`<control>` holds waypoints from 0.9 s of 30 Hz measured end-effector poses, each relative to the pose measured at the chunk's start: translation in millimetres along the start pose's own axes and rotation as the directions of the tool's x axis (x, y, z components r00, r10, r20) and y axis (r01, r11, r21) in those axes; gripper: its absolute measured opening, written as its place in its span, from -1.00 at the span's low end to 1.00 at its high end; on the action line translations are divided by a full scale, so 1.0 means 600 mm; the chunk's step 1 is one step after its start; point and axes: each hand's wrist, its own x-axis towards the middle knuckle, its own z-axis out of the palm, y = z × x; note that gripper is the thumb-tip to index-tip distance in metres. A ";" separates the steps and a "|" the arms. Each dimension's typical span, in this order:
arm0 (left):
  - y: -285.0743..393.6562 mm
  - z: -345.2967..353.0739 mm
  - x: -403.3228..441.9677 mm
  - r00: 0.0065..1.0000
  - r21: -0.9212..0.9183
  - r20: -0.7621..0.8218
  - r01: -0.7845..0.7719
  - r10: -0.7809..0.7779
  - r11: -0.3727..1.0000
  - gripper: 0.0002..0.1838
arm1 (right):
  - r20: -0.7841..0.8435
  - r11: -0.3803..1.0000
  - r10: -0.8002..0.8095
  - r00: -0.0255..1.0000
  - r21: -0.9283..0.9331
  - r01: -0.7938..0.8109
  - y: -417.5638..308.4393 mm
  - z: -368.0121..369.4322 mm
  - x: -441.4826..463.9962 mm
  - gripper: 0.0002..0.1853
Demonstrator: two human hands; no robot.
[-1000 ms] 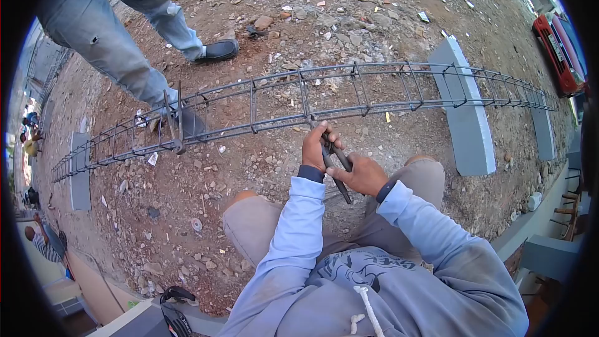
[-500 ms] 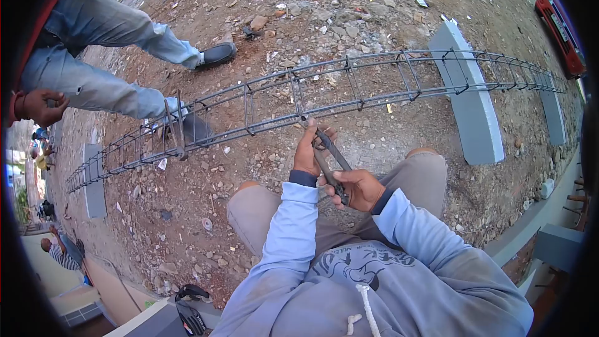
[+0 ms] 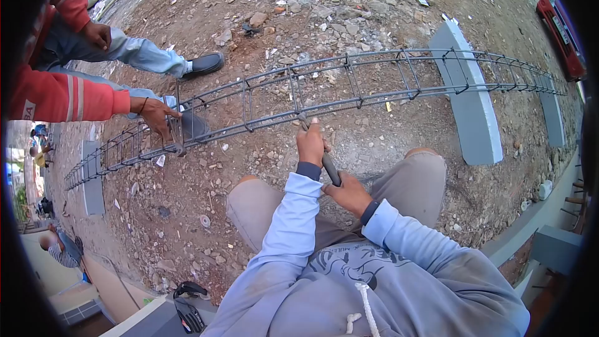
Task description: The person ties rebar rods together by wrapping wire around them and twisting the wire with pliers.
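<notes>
A long cage of steel bars [image 3: 352, 107] with tied stirrups runs across the view. My left hand [image 3: 311, 143] is closed around the upper part of a dark long-handled tool [image 3: 331, 168], just below the cage's near bar. The tool's head touches or nearly touches that bar at a stirrup corner. Lower down, my right hand [image 3: 350, 193] grips near the end of the tool's handles. At the left, a co-worker's hand [image 3: 157, 117] in a red sleeve reaches to a hammer-like tool [image 3: 177, 148] hooked over the cage.
Grey blocks [image 3: 471, 112] support the cage at the right, and another [image 3: 93, 181] at the left. The co-worker's shoe [image 3: 206, 65] stands beyond the cage on stony ground. A black strap [image 3: 187, 306] lies at the lower left, and a red vehicle [image 3: 560, 37] is at the far right.
The tool's handles have come together between my hands, and its head has risen to the cage bar. The co-worker has leaned in and stretched a hand to the cage at the left.
</notes>
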 end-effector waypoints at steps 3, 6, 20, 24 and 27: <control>-0.019 -0.001 0.020 0.930 0.514 -0.204 -0.165 0.307 0.842 -0.67 | 0.047 0.971 0.115 0.992 0.204 -0.122 0.020 0.045 0.052 -0.58; 0.003 -0.001 -0.002 0.877 0.807 -0.213 -0.091 0.431 0.584 -0.48 | 0.220 0.848 0.173 0.960 0.462 -0.259 0.029 0.072 0.068 -0.72; 0.012 -0.069 0.013 0.744 -0.363 0.666 0.390 -0.057 0.846 -0.65 | 0.609 0.780 0.086 0.788 0.452 -0.434 -0.002 0.001 0.031 -0.38; 0.019 -0.040 -0.001 0.907 -0.187 0.400 0.224 -0.134 0.957 -0.70 | 0.091 0.985 0.009 0.996 0.173 -0.024 0.000 -0.003 0.014 -0.32; 0.023 -0.022 -0.009 0.949 -0.147 0.288 0.176 -0.128 0.973 -0.67 | -0.058 0.999 -0.047 0.997 0.010 0.048 0.010 0.034 0.016 -0.29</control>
